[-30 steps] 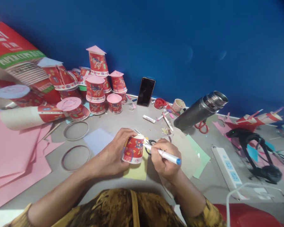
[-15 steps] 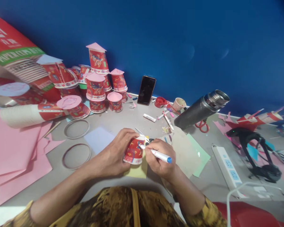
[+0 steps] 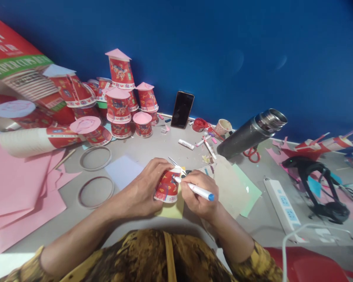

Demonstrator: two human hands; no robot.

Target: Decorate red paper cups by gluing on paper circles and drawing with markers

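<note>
My left hand (image 3: 141, 190) is wrapped round a red patterned paper cup (image 3: 167, 186), tilted with its white rim toward me. In my right hand (image 3: 200, 192) is a white marker with a blue end (image 3: 200, 192), its tip at the cup's upper right side. Beneath the cup lies yellow paper (image 3: 173, 209). Scissors (image 3: 176, 163) lie just behind the cup, partly hidden by it and my right hand.
Stacked red cups with pink paper tops (image 3: 119, 103) stand at back left. Two tape rings (image 3: 95, 192) lie left of my hand. A phone (image 3: 182, 109) leans on the blue wall. A dark flask (image 3: 244, 137) and power strip (image 3: 282, 205) are at right.
The view has shifted slightly. The marker's tip sits slightly higher on the cup; both hands keep their holds.
</note>
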